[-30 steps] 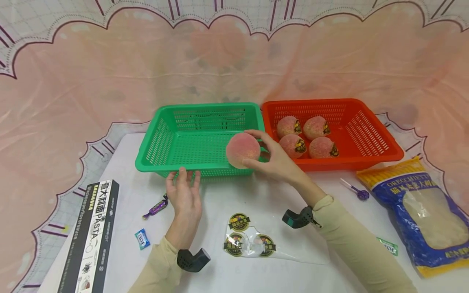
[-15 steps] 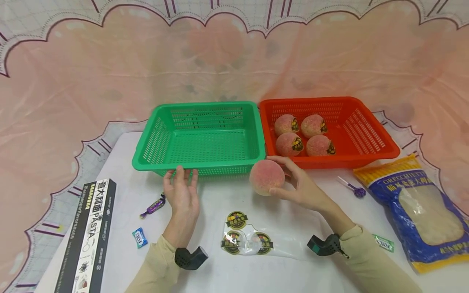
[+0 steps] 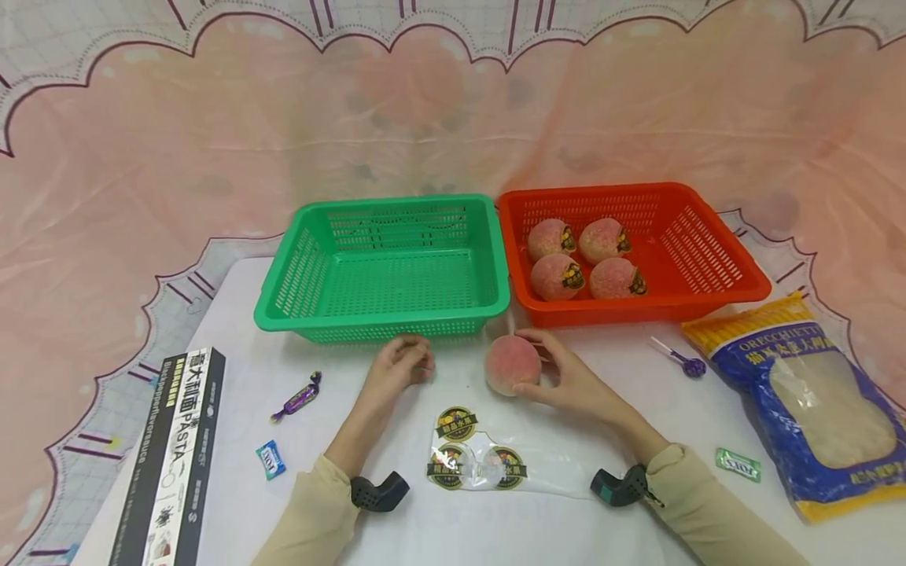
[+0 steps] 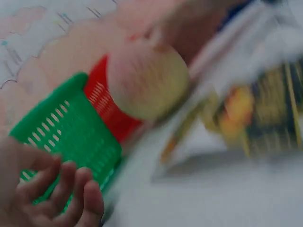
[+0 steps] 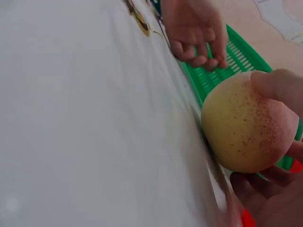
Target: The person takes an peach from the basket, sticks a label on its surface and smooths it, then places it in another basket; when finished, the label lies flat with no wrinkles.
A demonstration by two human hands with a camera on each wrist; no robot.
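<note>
A pink and yellow peach (image 3: 511,366) is in my right hand (image 3: 575,384), thumb and fingers round its right side, low in front of where the two baskets meet. In the right wrist view this peach (image 5: 248,124) has a bare, speckled side towards the camera. My left hand (image 3: 398,368) holds nothing, its fingers loosely curled, left of the peach and before the green basket. Nearer to me lies a clear sheet of stickers (image 3: 473,460) with several round black-and-gold fruit labels. In the red basket (image 3: 697,267) sit several peaches (image 3: 557,277) bearing such labels.
The green basket (image 3: 396,283) stands at the back left with nothing in it. A pasta box (image 3: 170,456), a purple wrapped candy (image 3: 296,401) and a blue sachet (image 3: 270,460) lie left. Right are a lollipop (image 3: 692,366), a green sachet (image 3: 738,464) and a pasta bag (image 3: 828,409).
My right hand has carried the peach from over the green basket's front right down to the table. My left hand has left that basket's front rim and moved right, towards the peach.
</note>
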